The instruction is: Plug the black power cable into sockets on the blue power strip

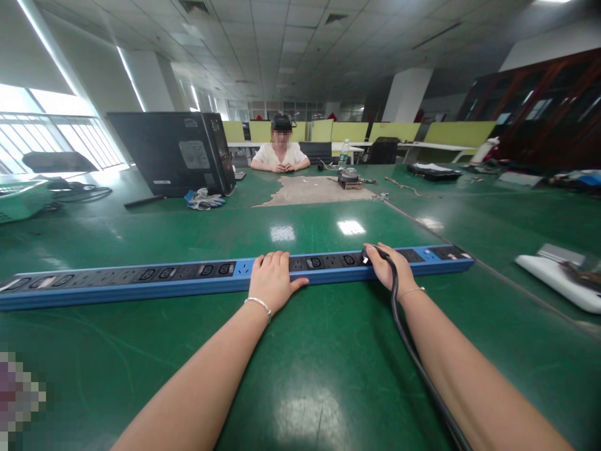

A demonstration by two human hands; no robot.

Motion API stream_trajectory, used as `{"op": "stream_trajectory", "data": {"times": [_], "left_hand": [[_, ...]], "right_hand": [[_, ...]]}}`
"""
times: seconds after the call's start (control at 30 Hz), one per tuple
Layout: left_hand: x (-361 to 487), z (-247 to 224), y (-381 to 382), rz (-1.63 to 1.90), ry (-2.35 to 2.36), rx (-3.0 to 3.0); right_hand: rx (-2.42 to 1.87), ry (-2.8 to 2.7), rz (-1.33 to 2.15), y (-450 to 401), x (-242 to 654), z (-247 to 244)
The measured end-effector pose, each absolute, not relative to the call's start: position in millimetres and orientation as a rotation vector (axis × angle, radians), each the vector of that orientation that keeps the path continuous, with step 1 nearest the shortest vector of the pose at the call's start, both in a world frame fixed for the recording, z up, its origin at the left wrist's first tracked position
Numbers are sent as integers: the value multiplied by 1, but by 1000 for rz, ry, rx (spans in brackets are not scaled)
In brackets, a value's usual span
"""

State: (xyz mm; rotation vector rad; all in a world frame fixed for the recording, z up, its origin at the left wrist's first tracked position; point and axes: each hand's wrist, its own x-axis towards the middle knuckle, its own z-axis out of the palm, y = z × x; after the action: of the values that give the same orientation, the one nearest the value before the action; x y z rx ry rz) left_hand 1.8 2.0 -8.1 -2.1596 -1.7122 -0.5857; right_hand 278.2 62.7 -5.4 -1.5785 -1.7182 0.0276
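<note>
Holds black plug (pixel 365 255) in right hand (pixel 389 266), in narrow pinch, at sockets of long blue power strip (pixel 188 289). Cannot tell seated from unseated. Trails black cord (pixel 400 326) down beside right forearm. Lays left hand (pixel 272 275) across strip, left of plug, with thumb out along near edge; cannot tell firm grip from light rest. Has strip lying crosswise on green table (pixel 164 388), with gloves (pixel 205 200) beside black computer case (pixel 171 153) farther back.
</note>
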Motion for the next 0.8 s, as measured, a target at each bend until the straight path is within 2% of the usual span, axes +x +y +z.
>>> {"op": "stream_trajectory", "data": {"times": [0.47,0.8], "left_hand": [[3,-8,1,-588,-1732,-2156],[2,-9,2,-600,-1746,-2162]], "right_hand": [[-1568,-1825,-310,46,265,-11],[-1597,-1784,-272,46,263,-15]]}}
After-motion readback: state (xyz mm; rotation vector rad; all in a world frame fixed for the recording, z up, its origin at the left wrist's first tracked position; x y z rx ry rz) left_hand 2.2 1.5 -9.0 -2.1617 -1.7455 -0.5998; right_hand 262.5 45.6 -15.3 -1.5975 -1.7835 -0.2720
